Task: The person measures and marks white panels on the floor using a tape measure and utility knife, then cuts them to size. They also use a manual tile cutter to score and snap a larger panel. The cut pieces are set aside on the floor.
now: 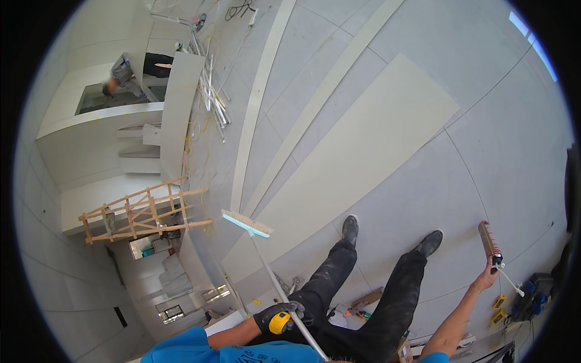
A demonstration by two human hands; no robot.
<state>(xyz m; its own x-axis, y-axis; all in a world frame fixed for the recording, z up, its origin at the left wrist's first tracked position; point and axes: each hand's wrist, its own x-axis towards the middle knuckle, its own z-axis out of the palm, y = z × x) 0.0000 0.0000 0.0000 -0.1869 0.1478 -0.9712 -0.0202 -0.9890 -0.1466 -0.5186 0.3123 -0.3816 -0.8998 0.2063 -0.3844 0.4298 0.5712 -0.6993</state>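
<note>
Looking down from the head camera, a pale grey tiled floor [387,72] fills the room, with a wide cream board [363,157] lying across it toward one o'clock and two long narrow cream strips [260,97] beside it toward twelve. A wooden trestle frame [145,215] stands at nine o'clock, and another person [124,72] bends over a ledge at eleven. The left hand [281,317], gloved in black at six o'clock, is clenched around the white handle of a light-blue-headed push broom [246,224], whose head rests on the floor near the centre. The right hand [487,278], bare and raised at four o'clock, grips a reddish-brown cartridge gun [490,242], held upright with its nozzle end down.
</note>
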